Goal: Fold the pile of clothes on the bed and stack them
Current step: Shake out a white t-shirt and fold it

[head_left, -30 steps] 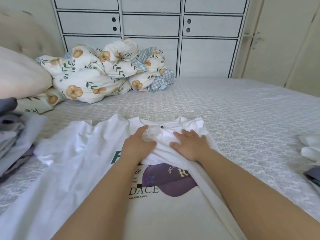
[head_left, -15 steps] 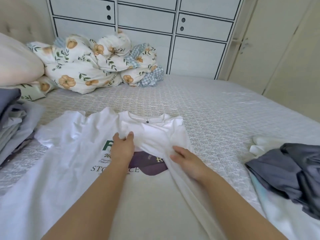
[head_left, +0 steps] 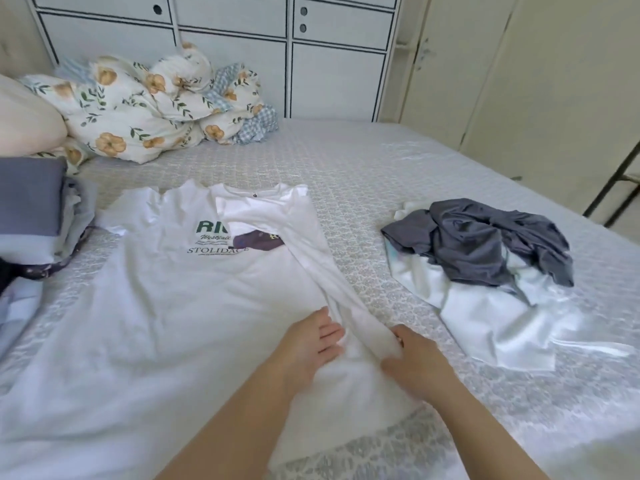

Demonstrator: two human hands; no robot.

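On the bed (head_left: 346, 161), going left to right: a stack of folded clothes (head_left: 31, 216) is sitting at the left edge, gray piece on top. A white printed T-shirt (head_left: 166, 306) is lying spread face-up at center, its right side folded inward as a long strip covering part of the print. The left hand (head_left: 308, 344) is pressing flat, fingers straight, on the shirt beside the strip. The right hand (head_left: 412, 358) is curling its fingers over the strip's lower end, seemingly gripping it. At right, the unfolded pile (head_left: 485, 265), dark gray over white satiny fabric, is waiting.

Risk: the narrow fold is looking uneven and could be slipping open or creasing if the right hand pulls while the left lifts. No containers are showing.
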